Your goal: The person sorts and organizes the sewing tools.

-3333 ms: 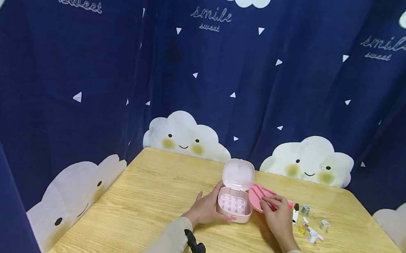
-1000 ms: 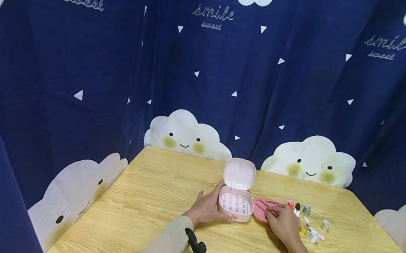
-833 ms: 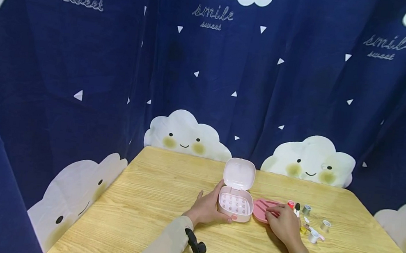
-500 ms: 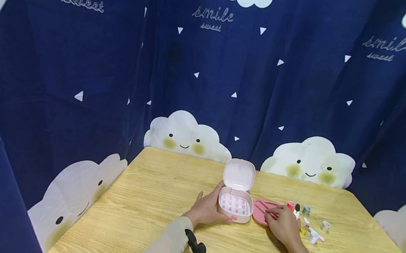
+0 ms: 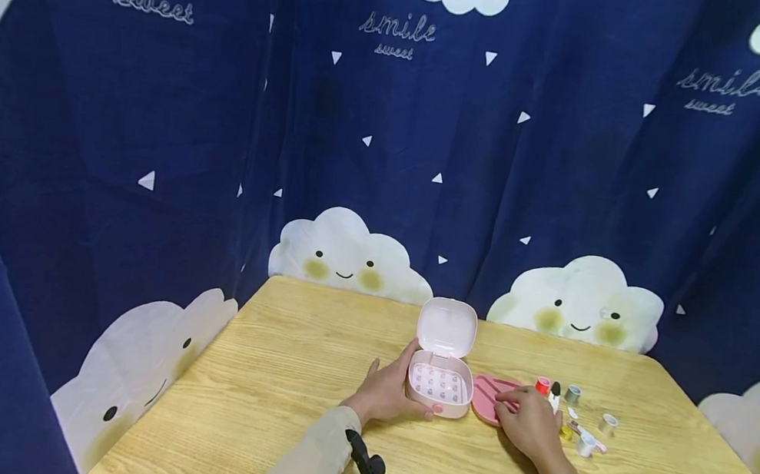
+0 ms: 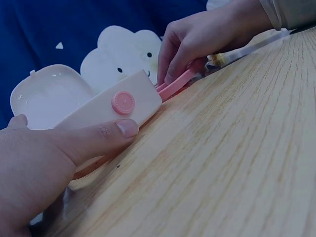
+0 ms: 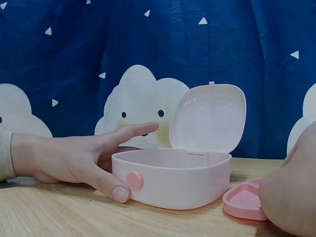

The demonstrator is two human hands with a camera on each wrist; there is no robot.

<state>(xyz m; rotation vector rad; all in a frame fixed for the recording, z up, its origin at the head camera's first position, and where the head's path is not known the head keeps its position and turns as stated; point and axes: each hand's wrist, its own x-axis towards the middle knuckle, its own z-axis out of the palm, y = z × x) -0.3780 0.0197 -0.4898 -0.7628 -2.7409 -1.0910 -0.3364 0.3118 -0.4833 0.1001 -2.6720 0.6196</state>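
A small pale pink box sits on the table with its hinged lid raised; the inside bottom carries rows of small printed figures. My left hand grips the box's left side, its thumb along the front near the round pink button. Just right of the box is a darker pink divided tray. My right hand pinches this tray from above, fingertips at its dividers, and hides its right part. In the right wrist view the tray shows low beside the box, partly behind the hand.
Right of my right hand lie several thread spools: a red spool, a grey spool, a silvery spool and a white spool. A white piece with a black tip lies among them. A blue curtain hangs behind the table.
The tray, earlier held tilted against the box's right rim, has come down beside the box with my right hand. Lately it has shifted slightly towards me. My left hand stays on the box.
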